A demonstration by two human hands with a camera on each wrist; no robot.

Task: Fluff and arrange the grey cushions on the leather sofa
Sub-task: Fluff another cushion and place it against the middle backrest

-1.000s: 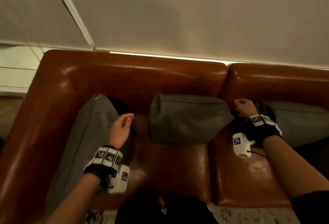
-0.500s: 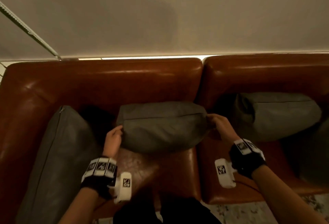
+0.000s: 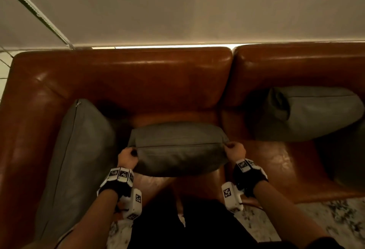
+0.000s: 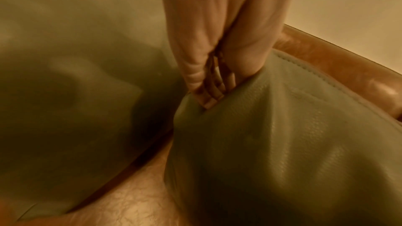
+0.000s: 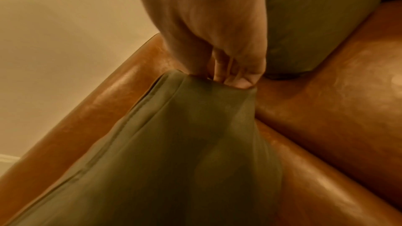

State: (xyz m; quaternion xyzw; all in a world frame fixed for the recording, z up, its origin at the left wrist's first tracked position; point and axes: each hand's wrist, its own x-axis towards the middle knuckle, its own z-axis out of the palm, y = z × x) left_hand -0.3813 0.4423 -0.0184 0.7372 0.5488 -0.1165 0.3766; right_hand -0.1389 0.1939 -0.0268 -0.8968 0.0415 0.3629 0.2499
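Note:
A grey middle cushion [image 3: 178,148] hangs between my hands, pulled forward off the brown leather sofa's backrest [image 3: 126,74]. My left hand [image 3: 128,156] grips its left corner, fingers curled into the fabric [image 4: 208,99]. Its right corner is pinched by my right hand [image 3: 234,149], thumb and fingers bunched on the cloth [image 5: 230,78]. The same cushion fills the left wrist view [image 4: 282,152] and the right wrist view [image 5: 174,152]. A second grey cushion [image 3: 79,155] leans against the left armrest. A third [image 3: 308,112] lies on the right seat against the backrest.
The sofa's two seat pads meet at a seam [image 3: 223,122] just right of the held cushion. A pale wall [image 3: 197,7] rises behind the sofa. A patterned rug [image 3: 325,223] lies in front, and my dark-clothed legs [image 3: 197,227] stand against the seat edge.
Both hands have closed on the middle cushion's corners and drawn it forward off the backrest. One second ago the left hand was at the left cushion. The view has shifted right.

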